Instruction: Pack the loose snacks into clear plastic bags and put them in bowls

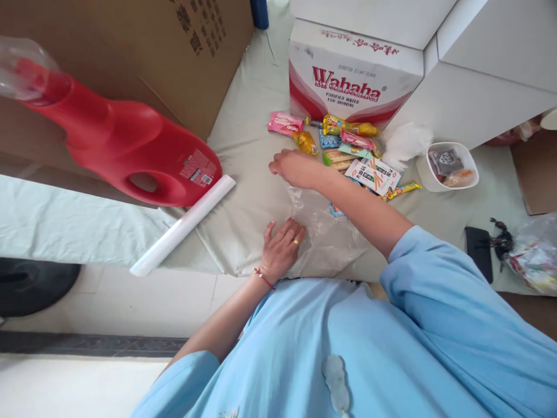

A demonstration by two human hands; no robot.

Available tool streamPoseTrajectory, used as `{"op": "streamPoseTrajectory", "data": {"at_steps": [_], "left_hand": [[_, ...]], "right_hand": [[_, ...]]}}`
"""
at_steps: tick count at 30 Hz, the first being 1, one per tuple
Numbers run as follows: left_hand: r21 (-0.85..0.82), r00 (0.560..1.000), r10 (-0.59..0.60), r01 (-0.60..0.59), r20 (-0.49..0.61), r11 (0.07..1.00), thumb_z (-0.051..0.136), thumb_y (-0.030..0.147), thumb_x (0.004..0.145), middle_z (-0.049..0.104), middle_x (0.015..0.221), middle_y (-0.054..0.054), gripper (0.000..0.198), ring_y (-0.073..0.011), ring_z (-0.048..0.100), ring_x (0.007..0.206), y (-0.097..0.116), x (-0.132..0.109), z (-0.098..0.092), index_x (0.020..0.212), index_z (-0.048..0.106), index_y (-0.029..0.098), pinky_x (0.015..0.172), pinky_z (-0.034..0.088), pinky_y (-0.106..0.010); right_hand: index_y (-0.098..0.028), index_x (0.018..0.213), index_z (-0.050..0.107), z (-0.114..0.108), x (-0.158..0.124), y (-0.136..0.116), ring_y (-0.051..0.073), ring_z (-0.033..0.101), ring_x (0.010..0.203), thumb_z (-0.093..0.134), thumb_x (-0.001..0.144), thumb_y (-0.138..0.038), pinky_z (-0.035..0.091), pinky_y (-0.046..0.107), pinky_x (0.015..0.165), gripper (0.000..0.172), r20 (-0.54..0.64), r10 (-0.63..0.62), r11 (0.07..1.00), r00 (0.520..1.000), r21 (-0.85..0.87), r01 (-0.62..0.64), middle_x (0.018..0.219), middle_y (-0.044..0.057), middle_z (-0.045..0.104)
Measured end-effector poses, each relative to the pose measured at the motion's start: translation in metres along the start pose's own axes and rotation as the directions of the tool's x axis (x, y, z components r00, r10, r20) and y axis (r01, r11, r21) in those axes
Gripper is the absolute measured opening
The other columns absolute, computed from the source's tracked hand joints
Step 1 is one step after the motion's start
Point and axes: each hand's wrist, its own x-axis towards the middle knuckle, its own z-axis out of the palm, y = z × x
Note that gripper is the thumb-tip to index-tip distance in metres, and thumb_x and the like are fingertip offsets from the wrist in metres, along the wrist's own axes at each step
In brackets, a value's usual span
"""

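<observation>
My left hand [282, 247] lies flat on the light cloth with the thumb apart, its fingertips at the edge of a clear plastic bag [328, 241]. Just beyond it, my right hand [298, 168] hovers over the bag's far end with fingers curled together; whatever may be between them is hidden. Close to that hand are a yellow-wrapped snack [306, 143] and a pink snack packet [285, 123]. To its right lies a pile of colourful snacks, topped by a white snack packet [373, 176]; my forearm covers part of it.
A white Wahaha carton [354, 75] stands behind the snacks. At left are a red plastic jug [130, 139], a white roll [183, 226] and a large brown box [174, 58]. A white tub [448, 167], a black phone [478, 252] and a filled plastic bag [535, 255] lie right.
</observation>
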Motion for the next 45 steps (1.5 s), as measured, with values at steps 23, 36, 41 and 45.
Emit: {"op": "streamPoseTrajectory", "data": {"at_steps": [23,36,41,45], "left_hand": [[0.008,0.935,-0.338,0.339,0.107,0.941,0.037,0.042,0.109,0.052,0.162,-0.012,0.052,-0.0374,0.037,0.157,-0.002,0.038,-0.016,0.157,0.049,0.028,0.122,-0.012,-0.080],[0.126,0.909,-0.395,0.380,0.132,0.917,0.032,0.040,0.109,0.041,0.168,-0.017,0.060,-0.0372,0.035,0.158,-0.005,0.017,-0.016,0.164,0.039,0.018,0.125,0.011,-0.077],[0.129,0.913,-0.388,0.373,0.126,0.919,0.034,0.041,0.108,0.043,0.167,-0.017,0.059,-0.0370,0.037,0.157,-0.007,0.018,-0.017,0.163,0.041,0.020,0.126,0.014,-0.075],[0.105,0.914,-0.392,0.381,0.110,0.919,0.034,0.043,0.108,0.043,0.167,-0.016,0.060,-0.0358,0.036,0.158,-0.007,0.017,-0.017,0.164,0.040,0.020,0.127,0.012,-0.074]], "right_hand": [[-0.024,0.158,0.051,0.124,-0.249,-0.075,0.034,0.045,0.152,0.051,0.106,-0.038,0.040,0.062,0.123,0.054,-0.187,0.512,0.843,0.838,0.299,-0.448,0.163,0.015,0.050],[-0.014,0.138,0.065,0.034,-0.117,0.030,0.036,0.055,0.129,0.051,0.103,-0.024,0.048,0.055,0.110,0.039,-0.322,0.470,0.881,0.822,0.224,-0.416,0.137,0.020,0.064],[-0.011,0.156,0.047,0.043,-0.017,0.073,0.040,0.045,0.141,0.060,0.099,-0.030,0.041,0.058,0.116,0.062,-0.202,0.465,0.880,0.862,0.206,-0.427,0.160,0.025,0.044],[-0.013,0.150,0.053,0.050,-0.012,0.080,0.034,0.059,0.129,0.044,0.106,-0.037,0.048,0.055,0.111,0.051,-0.270,0.593,0.763,0.759,0.490,-0.422,0.142,0.022,0.063]]}}
